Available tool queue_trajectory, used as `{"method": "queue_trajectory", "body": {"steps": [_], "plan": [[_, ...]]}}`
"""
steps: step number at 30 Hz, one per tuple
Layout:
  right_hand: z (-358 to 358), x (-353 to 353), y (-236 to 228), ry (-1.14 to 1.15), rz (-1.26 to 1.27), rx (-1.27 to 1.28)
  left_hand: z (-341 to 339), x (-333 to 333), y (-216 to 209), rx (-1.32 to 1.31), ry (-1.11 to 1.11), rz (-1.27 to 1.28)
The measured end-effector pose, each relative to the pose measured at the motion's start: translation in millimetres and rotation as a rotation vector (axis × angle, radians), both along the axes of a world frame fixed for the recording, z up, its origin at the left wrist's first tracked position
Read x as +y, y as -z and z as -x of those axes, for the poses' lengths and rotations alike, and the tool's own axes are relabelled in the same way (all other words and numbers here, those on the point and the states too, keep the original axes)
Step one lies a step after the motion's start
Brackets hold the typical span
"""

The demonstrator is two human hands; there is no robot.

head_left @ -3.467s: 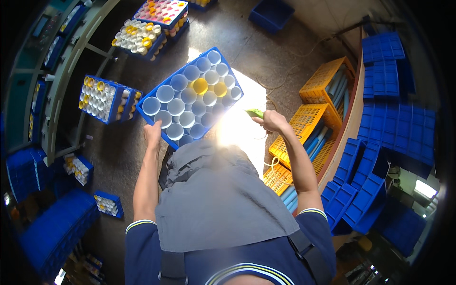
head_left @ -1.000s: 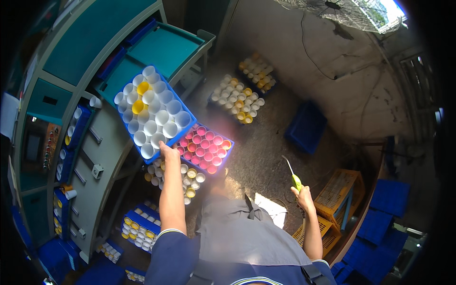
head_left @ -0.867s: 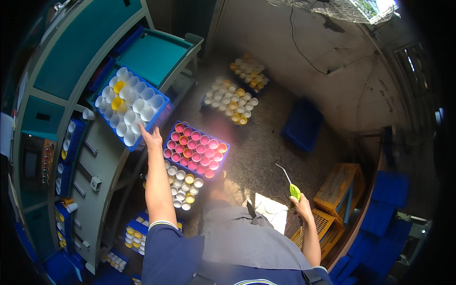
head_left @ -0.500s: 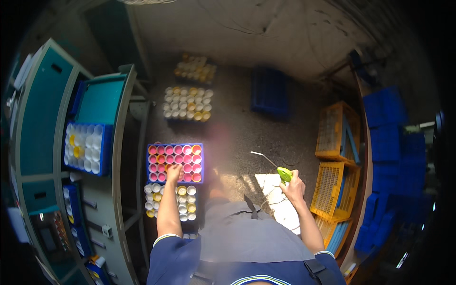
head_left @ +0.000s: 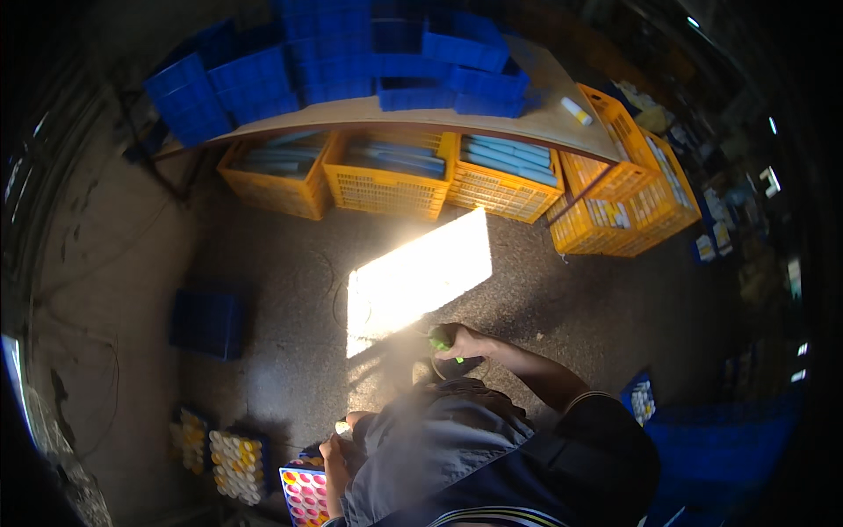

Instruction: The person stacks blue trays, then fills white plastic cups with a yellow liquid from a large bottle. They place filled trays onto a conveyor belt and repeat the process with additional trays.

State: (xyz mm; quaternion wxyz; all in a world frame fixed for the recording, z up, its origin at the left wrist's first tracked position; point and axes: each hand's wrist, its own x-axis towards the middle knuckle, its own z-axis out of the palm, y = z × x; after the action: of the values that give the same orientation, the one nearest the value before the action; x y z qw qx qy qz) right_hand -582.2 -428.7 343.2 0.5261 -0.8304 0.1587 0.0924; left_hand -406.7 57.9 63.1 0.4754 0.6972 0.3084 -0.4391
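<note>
My right hand [head_left: 458, 342] is wrapped round a green air blow gun [head_left: 438, 337], held in front of my apron beside the sunlit floor patch. Its thin nozzle is hard to make out now. Low in the view, close to my body, my left hand [head_left: 332, 450] is closed around a small whitish piece [head_left: 342, 428]; its kind is too small and blurred to tell. Just left of that hand stands a blue crate [head_left: 283, 483] holding rows of white and yellow cups with pink insides [head_left: 307, 502]. My forearm and apron hide part of the crate.
Ahead, yellow crates [head_left: 386, 195] with blue-grey tubes stand under a table [head_left: 562, 75] carrying stacked blue bins [head_left: 329, 57]. A blue bin [head_left: 207, 323] stands on the floor at left. Nearer are crates of white and yellow cups [head_left: 237, 465]. A thin hose [head_left: 335, 303] lies on the floor.
My view has swung right, toward the table and yellow crates. My left hand has left the pink cups and now holds a small whitish piece; my right hand still grips the blow gun.
</note>
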Motion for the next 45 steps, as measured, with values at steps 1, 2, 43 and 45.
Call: {"method": "queue_trajectory", "body": {"steps": [1, 2, 43, 45], "plan": [[34.9, -16.9, 0.4, 0.26, -0.151, -0.185, -8.9, -27.7, 0.5, -0.044, 0.094, 0.034], [61.0, -37.1, 2.0, 0.389, -0.331, -0.19, -13.2, -54.0, -2.2, -0.063, 0.182, 0.0], [-99.3, -963.5, -175.7, 0.716, 0.044, -0.405, 91.7, -944.3, -164.4, -1.324, -0.054, -0.22], [-18.6, -983.7, -164.5, 0.663, -0.049, -0.494, 91.8, -964.4, -185.8, -1.292, -0.074, -0.371]]}}
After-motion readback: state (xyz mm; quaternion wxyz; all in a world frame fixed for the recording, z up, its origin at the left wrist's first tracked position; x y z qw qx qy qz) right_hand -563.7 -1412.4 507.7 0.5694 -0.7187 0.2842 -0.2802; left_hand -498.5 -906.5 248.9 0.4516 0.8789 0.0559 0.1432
